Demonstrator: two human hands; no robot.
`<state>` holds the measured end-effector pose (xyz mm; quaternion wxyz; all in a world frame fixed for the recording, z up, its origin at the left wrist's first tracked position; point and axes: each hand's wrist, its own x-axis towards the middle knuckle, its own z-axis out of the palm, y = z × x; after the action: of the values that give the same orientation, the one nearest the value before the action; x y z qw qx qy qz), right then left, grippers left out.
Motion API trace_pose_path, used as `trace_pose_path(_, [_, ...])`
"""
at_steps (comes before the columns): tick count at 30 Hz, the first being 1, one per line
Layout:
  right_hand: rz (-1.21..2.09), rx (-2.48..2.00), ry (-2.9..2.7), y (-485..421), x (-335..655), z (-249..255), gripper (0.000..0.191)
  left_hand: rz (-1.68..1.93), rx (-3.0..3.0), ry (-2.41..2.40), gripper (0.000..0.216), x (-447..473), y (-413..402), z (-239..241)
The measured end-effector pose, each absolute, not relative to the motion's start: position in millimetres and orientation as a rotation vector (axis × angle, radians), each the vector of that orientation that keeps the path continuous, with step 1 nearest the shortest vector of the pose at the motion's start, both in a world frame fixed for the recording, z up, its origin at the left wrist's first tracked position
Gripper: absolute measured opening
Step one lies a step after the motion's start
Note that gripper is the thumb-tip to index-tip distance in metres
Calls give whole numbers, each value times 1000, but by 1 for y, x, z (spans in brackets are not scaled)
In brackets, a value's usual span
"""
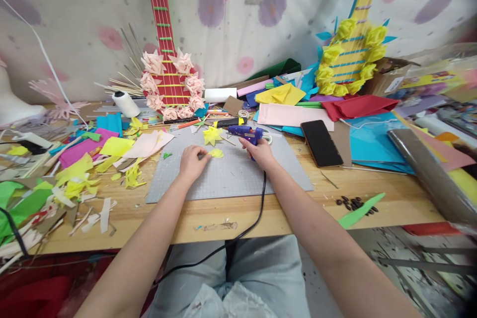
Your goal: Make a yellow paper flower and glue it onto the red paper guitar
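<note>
My left hand [192, 161] rests on the grey cutting mat [231, 176] with its fingers pinched on a small yellow paper piece [216, 153]. My right hand [261, 151] is wrapped round the handle of a blue glue gun [246, 132], whose nozzle points left. The gun's black cord [257, 213] runs down off the table's front edge. A folded yellow paper flower [211, 134] lies on the mat just beyond both hands.
A black phone [321, 143] lies right of the mat. Coloured paper scraps [74, 174] litter the left side. Two cardboard guitars, a red one [167, 74] with pink flowers and a yellow one [352, 54], lean on the wall. A grey roll [428, 174] lies at right.
</note>
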<state>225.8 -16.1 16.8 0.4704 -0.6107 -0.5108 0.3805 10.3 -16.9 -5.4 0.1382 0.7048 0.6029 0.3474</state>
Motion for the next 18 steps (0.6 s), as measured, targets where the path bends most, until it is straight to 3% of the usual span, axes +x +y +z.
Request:
trace_pose_path(7, [1004, -1377, -1472, -22, 224, 16, 42, 1266, 1578, 1549, 17, 8, -17, -8])
trace_pose_path(18, [920, -1407, -1683, -26, 221, 19, 39, 1295, 1400, 1537, 31, 8, -21, -3])
